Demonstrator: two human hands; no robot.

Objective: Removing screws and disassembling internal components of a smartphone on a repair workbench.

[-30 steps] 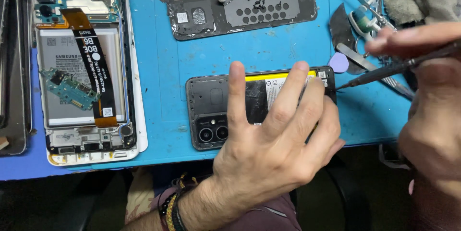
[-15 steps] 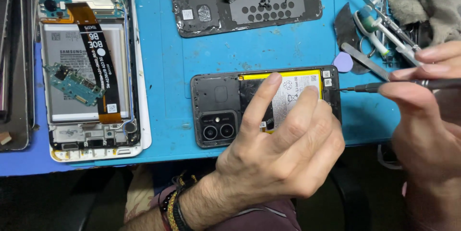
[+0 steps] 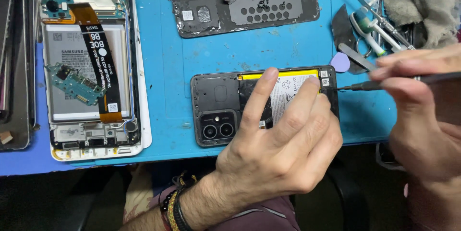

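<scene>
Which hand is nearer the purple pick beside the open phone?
Right. The right hand holds a screwdriver just below the purple pick; the left hand rests on the phone, farther away.

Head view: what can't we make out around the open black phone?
- Black phone: lower right part hidden under the left hand.
- Screwdriver: handle covered by the right hand; its tip at the phone's edge is too small to read.
- Right hand: cut off by the right edge.

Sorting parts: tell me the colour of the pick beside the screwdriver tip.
Pale purple pick, head view.
</scene>
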